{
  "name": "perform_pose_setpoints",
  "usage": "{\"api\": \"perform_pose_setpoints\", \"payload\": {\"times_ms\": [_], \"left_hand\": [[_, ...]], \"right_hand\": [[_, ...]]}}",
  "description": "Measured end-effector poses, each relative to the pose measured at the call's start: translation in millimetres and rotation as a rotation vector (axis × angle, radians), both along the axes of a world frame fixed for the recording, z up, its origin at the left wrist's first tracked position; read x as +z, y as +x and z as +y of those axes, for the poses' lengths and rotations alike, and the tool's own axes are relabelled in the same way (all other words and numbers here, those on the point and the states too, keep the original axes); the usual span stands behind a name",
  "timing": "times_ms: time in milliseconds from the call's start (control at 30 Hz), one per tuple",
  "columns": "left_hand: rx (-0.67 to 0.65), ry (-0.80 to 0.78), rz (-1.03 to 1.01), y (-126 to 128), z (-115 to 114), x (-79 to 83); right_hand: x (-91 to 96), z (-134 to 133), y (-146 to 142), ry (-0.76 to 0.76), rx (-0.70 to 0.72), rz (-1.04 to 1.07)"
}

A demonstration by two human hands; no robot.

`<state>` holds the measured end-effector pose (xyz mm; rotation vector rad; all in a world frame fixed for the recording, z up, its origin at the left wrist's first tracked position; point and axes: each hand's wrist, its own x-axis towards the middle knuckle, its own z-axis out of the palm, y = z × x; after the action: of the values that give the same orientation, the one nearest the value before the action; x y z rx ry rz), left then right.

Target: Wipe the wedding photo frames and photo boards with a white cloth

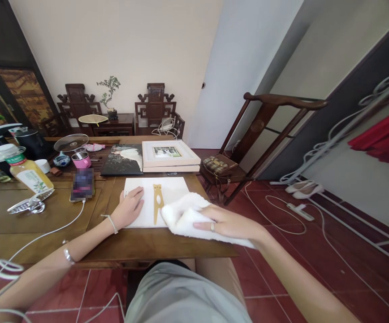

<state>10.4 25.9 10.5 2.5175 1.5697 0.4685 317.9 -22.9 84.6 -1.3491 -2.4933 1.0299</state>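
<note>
Cannot read the phone (82,185) at left of the frame, its screen blurred into coarse blocks. Cannot see the lower right corner of the flat white panel (175,184) at the centre either, covered by a white towel (183,217). Lies flat on the wooden tabletop (194,249), rectangular and pale, bearing a tan, cat-eared, comb-like shape (157,206) near its middle (printed or laid on top, impossible to tell). Looks thick, fluffy and crumpled, that towel, trailing toward the right past the table edge. Clutches it with the right hand (226,222), thumb and fingers closed on the cloth, some fingertips hard to make out in the folds. Rests the left hand (129,210) on the panel's left side, fingers extended and slightly parted. To count: one towel, one panel, one comb-like shape, one phone, one silver hair clip (31,204) at left, two carved armchairs (156,101) further up, two pale shoes (304,189) at right.
</note>
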Motion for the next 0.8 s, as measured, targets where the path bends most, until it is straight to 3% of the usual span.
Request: {"api": "perform_pose_setpoints", "payload": {"times_ms": [267, 400, 500, 633, 800], "left_hand": [[0.000, -0.001, 0.000, 0, 0, 0.1], [0.000, -0.004, 0.000, 0, 1, 0.7], [-0.001, -0.009, 0.000, 0, 1, 0.4], [0.006, -0.014, -0.001, 0, 1, -0.3], [0.016, -0.015, 0.010, 1, -1, 1.4]], "right_hand": [[-26.4, 70, -40, 0.225, -0.128, 0.247], [-32.4, 84, -73, 0.424, -0.164, 0.230], [-33.3, 75, -86, 0.506, -0.048, 0.104], [-29.5, 42, -79, 0.551, 0.105, 0.043], [-10.4, -10, -60, 0.429, 0.280, 0.026]]}}
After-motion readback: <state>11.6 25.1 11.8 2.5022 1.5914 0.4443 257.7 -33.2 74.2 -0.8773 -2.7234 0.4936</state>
